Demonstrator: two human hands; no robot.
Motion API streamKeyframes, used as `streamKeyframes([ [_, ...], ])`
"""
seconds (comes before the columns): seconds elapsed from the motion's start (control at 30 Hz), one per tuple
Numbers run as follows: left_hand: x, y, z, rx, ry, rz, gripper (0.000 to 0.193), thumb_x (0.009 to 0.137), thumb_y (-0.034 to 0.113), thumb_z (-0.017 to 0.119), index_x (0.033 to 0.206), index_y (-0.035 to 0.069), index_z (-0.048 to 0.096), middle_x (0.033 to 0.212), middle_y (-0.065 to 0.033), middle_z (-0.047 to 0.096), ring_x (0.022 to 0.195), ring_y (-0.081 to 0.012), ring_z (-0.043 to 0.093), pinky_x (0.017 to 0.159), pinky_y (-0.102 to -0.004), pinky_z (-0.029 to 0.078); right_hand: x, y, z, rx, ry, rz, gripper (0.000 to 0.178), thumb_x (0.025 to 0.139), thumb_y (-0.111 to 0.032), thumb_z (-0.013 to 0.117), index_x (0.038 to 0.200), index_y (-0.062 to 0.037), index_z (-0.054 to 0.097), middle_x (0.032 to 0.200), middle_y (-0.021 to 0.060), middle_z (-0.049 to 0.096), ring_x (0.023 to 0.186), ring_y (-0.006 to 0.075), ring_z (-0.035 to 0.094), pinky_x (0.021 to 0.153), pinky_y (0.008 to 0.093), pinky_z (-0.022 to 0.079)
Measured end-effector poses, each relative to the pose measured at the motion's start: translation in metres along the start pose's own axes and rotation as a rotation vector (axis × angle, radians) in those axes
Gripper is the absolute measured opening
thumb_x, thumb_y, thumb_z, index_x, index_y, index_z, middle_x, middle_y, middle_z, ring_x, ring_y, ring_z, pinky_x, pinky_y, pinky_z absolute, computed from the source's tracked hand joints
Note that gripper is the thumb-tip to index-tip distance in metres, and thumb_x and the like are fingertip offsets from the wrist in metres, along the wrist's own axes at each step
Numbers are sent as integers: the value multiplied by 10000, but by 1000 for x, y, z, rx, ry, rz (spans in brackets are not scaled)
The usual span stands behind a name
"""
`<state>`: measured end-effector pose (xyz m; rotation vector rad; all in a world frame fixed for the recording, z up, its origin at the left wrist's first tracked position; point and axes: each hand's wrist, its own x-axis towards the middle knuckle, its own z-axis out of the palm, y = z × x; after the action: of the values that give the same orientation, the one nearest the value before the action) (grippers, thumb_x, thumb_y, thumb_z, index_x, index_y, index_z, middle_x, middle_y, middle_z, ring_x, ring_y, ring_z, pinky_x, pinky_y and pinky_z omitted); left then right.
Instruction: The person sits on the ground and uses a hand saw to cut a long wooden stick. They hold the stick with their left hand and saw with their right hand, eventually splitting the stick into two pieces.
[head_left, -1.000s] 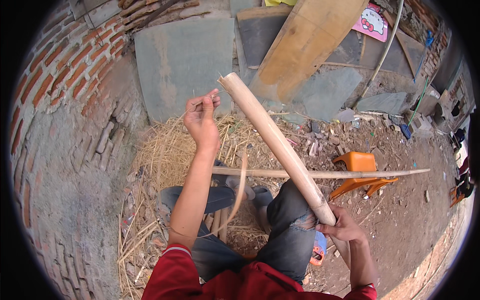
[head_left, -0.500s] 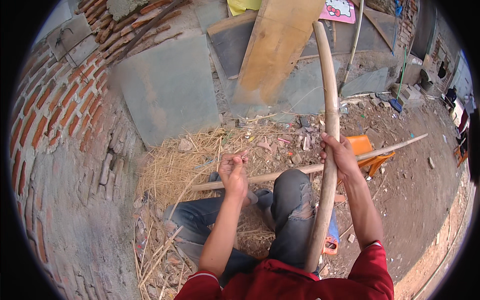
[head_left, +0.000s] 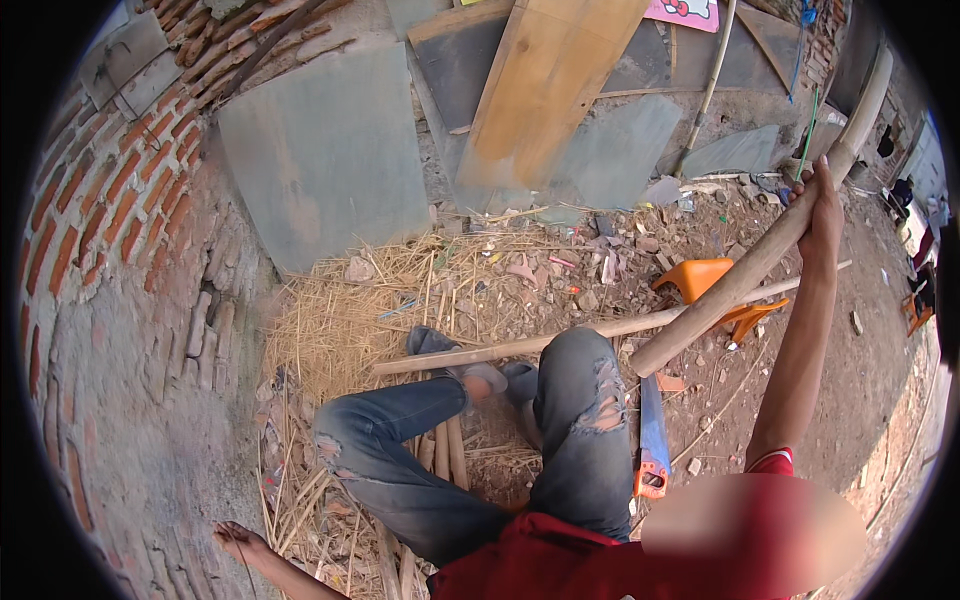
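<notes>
My right hand [head_left: 822,215] is raised at the far right, gripping a thick bamboo pole [head_left: 735,275]. The pole slants from beside my right knee up to the upper right rim. My left hand [head_left: 238,543] is low at the far left, near the brick wall, its fingers curled. A thin dark strand seems to hang from it, but I cannot make out what it is. A thinner pole [head_left: 480,355] lies across behind my knees, passing beneath the bamboo pole. A hand saw [head_left: 653,435] with an orange handle rests on the ground beside my right leg.
An orange plastic stool [head_left: 695,277] lies tipped over behind the poles. Straw [head_left: 330,330] and rubble cover the ground ahead. Grey sheets [head_left: 325,160] and a wooden board [head_left: 555,85] lean at the back. A worn brick wall [head_left: 110,240] rises on the left.
My right hand has swung the bamboo pole from upright by my knee out to the right, its lower end now off my lap. My left hand has dropped from the middle to the lower left.
</notes>
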<state>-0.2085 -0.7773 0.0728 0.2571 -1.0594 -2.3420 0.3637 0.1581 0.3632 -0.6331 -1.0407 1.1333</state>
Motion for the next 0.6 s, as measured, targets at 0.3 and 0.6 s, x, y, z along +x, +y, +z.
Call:
streamKeyframes([
  [0.3,-148,6,-186,778,696,-363,501,1079,241,442,1459,-74,524,1541,-204,524,1381,-288,546,1112,-401,496,-13,-12,70,143,-183,-151,389,1037,-327,688,1206,-5,551,964,69,579,828,159,583,744,304,521],
  [0.6,-203,-41,93,866,-113,276,426,1050,199,567,1407,-30,613,1442,-190,614,1362,-309,565,1117,-449,473,-43,9,205,399,-414,-148,342,1076,-328,615,1209,-20,546,1027,96,627,892,206,610,869,379,544],
])
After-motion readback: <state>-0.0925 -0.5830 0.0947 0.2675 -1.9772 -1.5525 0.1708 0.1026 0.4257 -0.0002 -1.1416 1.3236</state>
